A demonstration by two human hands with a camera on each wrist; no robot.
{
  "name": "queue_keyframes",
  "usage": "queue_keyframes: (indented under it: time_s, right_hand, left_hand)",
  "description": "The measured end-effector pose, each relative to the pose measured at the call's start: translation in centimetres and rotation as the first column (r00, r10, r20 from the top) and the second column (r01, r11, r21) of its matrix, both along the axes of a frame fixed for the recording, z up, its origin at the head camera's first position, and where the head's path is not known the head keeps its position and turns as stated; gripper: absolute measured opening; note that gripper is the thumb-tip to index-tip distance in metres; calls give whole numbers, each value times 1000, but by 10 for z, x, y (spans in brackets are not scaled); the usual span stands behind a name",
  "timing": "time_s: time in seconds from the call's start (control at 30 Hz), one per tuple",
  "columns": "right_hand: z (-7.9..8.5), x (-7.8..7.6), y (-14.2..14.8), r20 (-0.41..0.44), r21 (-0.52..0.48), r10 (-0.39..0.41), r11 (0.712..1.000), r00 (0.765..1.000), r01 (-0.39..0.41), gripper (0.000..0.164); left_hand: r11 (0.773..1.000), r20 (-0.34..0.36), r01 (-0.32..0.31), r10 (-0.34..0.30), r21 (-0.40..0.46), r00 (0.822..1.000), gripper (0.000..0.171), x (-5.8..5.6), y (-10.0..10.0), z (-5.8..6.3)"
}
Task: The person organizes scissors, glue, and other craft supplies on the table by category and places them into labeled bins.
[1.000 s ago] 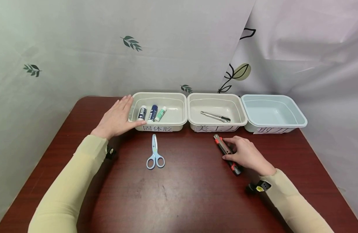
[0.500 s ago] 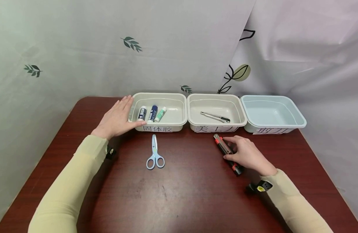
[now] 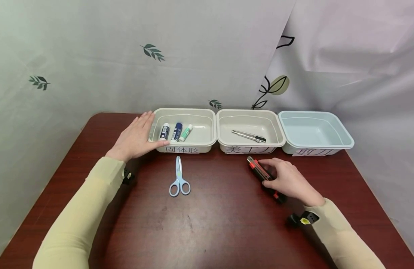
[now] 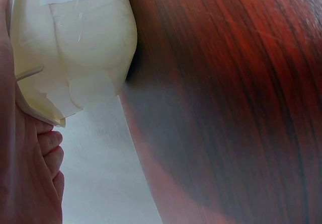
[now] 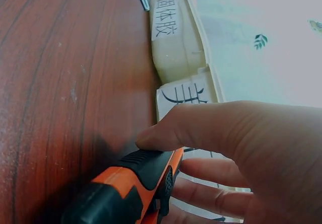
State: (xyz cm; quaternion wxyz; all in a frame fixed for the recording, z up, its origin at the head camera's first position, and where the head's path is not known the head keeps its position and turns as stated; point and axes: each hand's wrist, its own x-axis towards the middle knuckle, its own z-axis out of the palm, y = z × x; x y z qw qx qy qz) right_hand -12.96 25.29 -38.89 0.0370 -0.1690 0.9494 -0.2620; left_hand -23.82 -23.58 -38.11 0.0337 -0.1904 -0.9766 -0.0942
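My left hand [image 3: 132, 138] rests with straight fingers along the left end of the left cream bin [image 3: 207, 127], its thumb across the front rim. In the left wrist view the fingers lie along the outside of the bin's rim [image 4: 37, 114]. My right hand [image 3: 287, 179] pinches a black and red utility knife [image 3: 259, 171] between thumb and fingers, close over the table in front of the middle bin. The right wrist view shows the thumb on the knife's black grip [image 5: 146, 166]. Light blue scissors [image 3: 179, 177] lie closed on the table between the hands.
Three glue sticks [image 3: 177, 132] lie in the left bin. The middle cream bin [image 3: 250, 113] holds a slim silver utility knife [image 3: 248, 136]. A light blue bin [image 3: 316, 129] stands at the right end of the row. Behind hangs a pale curtain [image 3: 193, 48].
My right hand has shifted slightly right and toward me, and the utility knife it pinches has moved along with it. My left hand keeps its place on the bin.
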Motion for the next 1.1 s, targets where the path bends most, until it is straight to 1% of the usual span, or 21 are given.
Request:
queue_keyframes:
  time_s: [0.1,0.27,0.43,0.57,0.7,0.9,1.1]
  right_hand:
    - [2,1,0,-7,-10,10,1000,1000,-10,61]
    - [4,0,-1,-47,-12,27,1000,999,-27,61]
    - [7,0,-3,-61,-46,45,998,997,-48,61]
    - [9,-1,-5,-46,-81,53,995,998,-56,62]
    - [13,-1,-8,-45,-94,57,994,997,-61,63]
    - [18,0,-12,-104,-81,68,994,992,-77,62]
    - [25,2,-16,-137,-83,78,992,988,-90,63]
  left_hand:
    - [1000,1,0,0,-4,1000,119,0,0,0]
    - [1000,1,-1,1,-7,1000,119,1,0,0]
    - [1000,-10,-1,1,-4,1000,119,0,-1,-1]
    - [1000,-13,0,0,-1,1000,118,1,-1,-1]
    - [1000,-13,1,-1,-1,1000,118,1,-1,-2]
    - [1000,-16,3,-3,-6,1000,118,1,-1,-1]
    - [1000,-7,2,-2,-5,1000,118,0,0,1]
